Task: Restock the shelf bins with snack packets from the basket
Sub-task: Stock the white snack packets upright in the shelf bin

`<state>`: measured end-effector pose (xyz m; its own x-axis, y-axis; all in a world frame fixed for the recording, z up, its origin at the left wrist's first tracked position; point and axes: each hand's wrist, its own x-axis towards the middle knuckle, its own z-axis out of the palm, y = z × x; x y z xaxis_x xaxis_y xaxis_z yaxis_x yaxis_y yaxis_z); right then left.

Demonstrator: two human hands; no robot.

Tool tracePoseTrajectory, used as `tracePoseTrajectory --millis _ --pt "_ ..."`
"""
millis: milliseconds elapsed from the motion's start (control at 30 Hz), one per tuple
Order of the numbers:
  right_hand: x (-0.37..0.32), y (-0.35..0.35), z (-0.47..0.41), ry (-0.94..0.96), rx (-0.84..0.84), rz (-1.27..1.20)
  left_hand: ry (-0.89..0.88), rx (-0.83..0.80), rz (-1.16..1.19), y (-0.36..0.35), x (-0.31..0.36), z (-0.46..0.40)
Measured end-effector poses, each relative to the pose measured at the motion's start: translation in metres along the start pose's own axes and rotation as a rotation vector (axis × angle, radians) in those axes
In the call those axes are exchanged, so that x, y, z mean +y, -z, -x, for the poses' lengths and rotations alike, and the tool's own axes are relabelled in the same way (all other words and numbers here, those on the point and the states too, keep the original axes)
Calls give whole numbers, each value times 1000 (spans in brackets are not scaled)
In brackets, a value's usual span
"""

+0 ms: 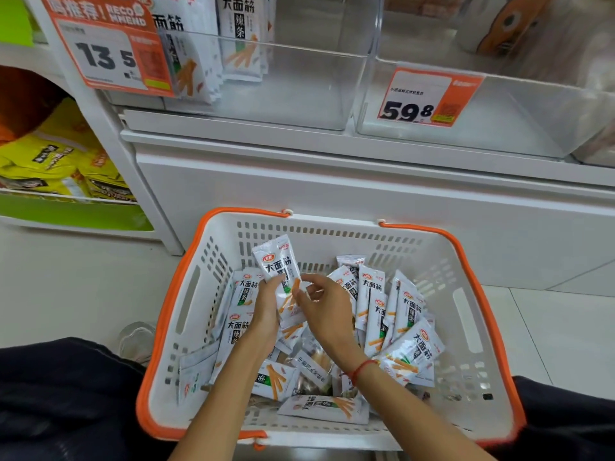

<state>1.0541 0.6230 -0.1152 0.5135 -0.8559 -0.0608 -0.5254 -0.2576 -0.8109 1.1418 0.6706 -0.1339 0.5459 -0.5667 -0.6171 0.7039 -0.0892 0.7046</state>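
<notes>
Left hand [268, 302] gripping packet [283, 277] (大面筋), bin tags 13.5 [106, 54], 59.8 [422, 101]

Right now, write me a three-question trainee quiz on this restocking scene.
1. True or false: the left hand holds a snack packet above the white and orange basket.
2. Which price tag sits on the clear bin that already has matching packets standing in it? A) the 13.5 tag B) the 59.8 tag
3. Fill in: the right hand wears a ____ string bracelet at the wrist.

Key: 1 true; 2 A; 3 red.
</notes>
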Motion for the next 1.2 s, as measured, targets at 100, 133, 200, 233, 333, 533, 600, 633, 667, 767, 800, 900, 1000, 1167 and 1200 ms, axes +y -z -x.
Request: tracePoseTrajectory --millis 100,133,200,233,333,533,600,633,667,767,800,900,1000,1167,1200 --pt "-1 8 -8 44 -132 35 -28 -24 -113 6 -2 -1" --pt "1 15 -14 30 -152 15 -34 -31 -147 8 -1 -2" --pt "16 34 -31 -29 -62 93 -18 -28 -150 13 4 -3" --pt "29 46 -40 -68 -18 215 -4 -36 -128 15 6 -4" --pt "73 74 -54 -267 -160 504 55 -51 -80 22 8 -5" --pt "76 62 -64 -431 -277 657 113 -66 -122 26 4 -2" --pt "67 62 -74 -500 -256 564 127 -38 -101 27 5 -1" --pt "64 62 -78 -512 -268 537 132 -21 -94 28 5 -3" --pt "61 62 -80 -496 -284 521 135 -7 -93 29 6 -4" --pt "48 64 -82 -321 -368 562 126 -2 -89 30 11 -5" --pt "46 66 -83 -261 -401 571 122 -6 -83 31 12 -5" --pt "42 78 -88 -94 -409 506 108 -26 -79 33 15 -5" --pt "22 89 -84 -57 -439 171 93 -41 -92 32 17 -3" --pt "-21 64 -62 -185 -519 -336 100 23 -167 26 14 -3" --pt "-24 54 -58 -187 -481 -316 112 30 -160 23 14 -1"
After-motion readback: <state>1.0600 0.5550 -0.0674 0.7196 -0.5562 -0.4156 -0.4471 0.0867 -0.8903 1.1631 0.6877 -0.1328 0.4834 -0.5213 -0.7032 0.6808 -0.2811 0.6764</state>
